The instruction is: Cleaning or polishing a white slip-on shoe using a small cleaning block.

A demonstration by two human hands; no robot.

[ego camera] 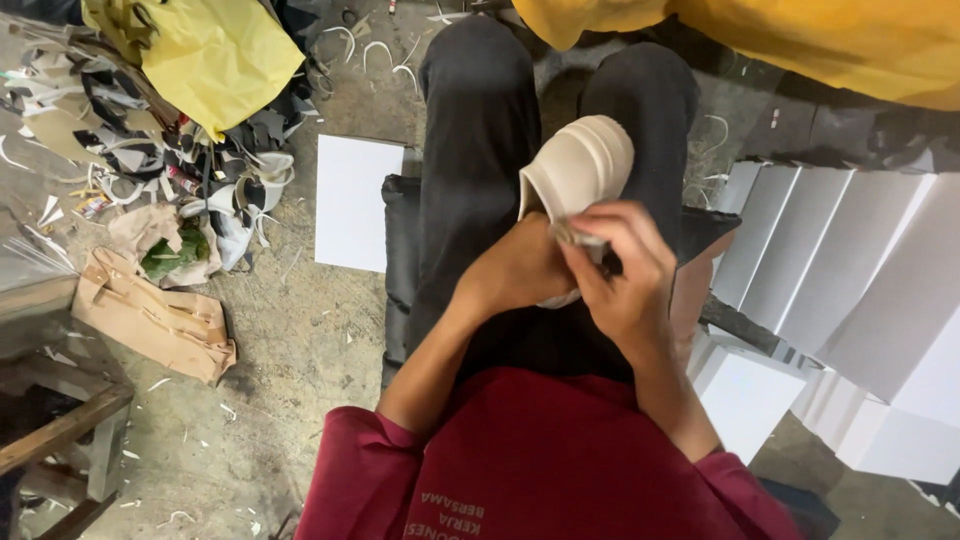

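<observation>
A beige shoe (583, 165) with a ribbed sole rests above my lap, sole facing up and away from me. My left hand (515, 270) grips it from below at the near end. My right hand (625, 270) is closed on a small greyish pad or cloth (578, 236) pressed against the shoe's near edge. Both hands touch each other over my black trousers (475, 150). The lower part of the shoe is hidden behind my hands.
White boxes (860, 290) are stacked at the right and a white sheet (352, 205) lies on the floor at left. A heap of scraps and a yellow bag (215, 60) lie at upper left, brown paper bags (150, 320) below them, a wooden bench (60, 420) at far left.
</observation>
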